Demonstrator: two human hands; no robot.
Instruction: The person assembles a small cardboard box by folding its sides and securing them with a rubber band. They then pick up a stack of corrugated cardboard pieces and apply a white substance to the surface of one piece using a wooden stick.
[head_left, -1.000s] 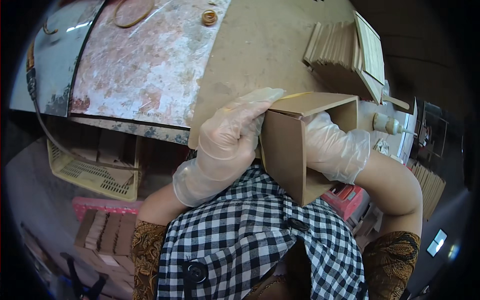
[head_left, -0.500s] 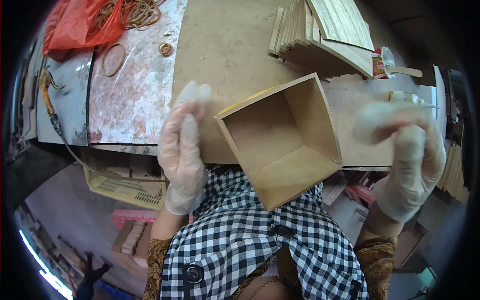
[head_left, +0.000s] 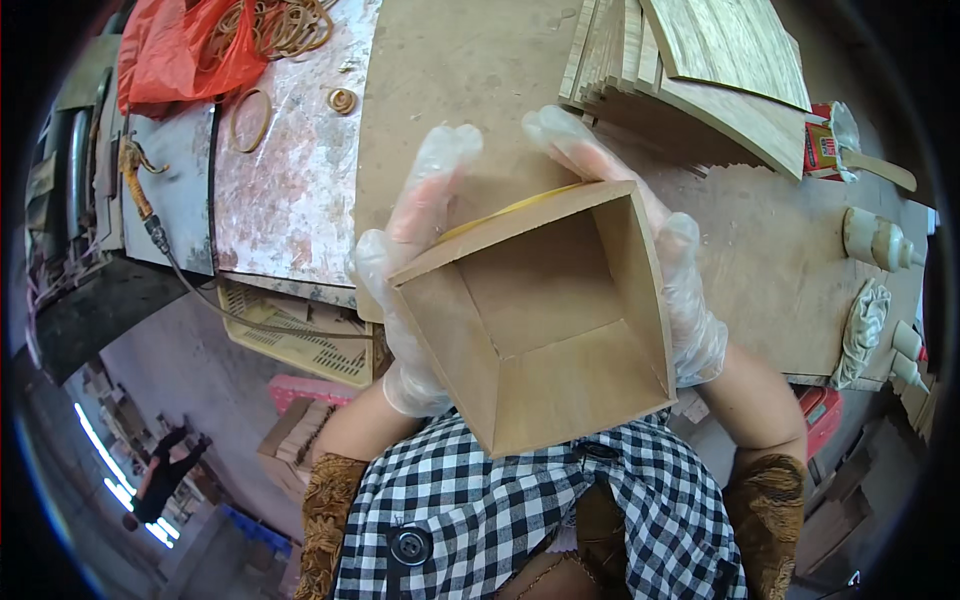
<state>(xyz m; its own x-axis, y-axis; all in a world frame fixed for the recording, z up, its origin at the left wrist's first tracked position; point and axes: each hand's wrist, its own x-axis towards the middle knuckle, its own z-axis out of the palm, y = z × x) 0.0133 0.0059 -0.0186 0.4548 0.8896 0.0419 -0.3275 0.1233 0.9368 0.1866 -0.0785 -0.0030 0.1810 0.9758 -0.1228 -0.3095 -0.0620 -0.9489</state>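
An open-topped wooden box (head_left: 560,350) with thin walls tilts over the table's near edge, its hollow facing me. A yellow band (head_left: 510,212) runs along the outside of its far wall. My left hand (head_left: 405,250), in a clear glove, presses against the box's left side, its fingers stretched past the far corner. On the opposite side my right hand (head_left: 670,260), gloved alike, lies along the right wall with its fingertips beyond the far edge. The two hands clasp the box between them; the walls hide parts of both palms.
Thin wooden boards (head_left: 690,90) are stacked at the far right, beside a red packet (head_left: 830,140) with a flat stick. A white bottle (head_left: 880,240) and a crumpled cloth (head_left: 862,330) lie at right. Rubber bands (head_left: 280,28) spill from a red bag (head_left: 180,60). An air gun (head_left: 135,190) hangs left.
Both hands, formerly apart from the box, have come in against its sides, the right one moving left. The box has turned slightly. My view has shifted, bringing more of the table's right side in.
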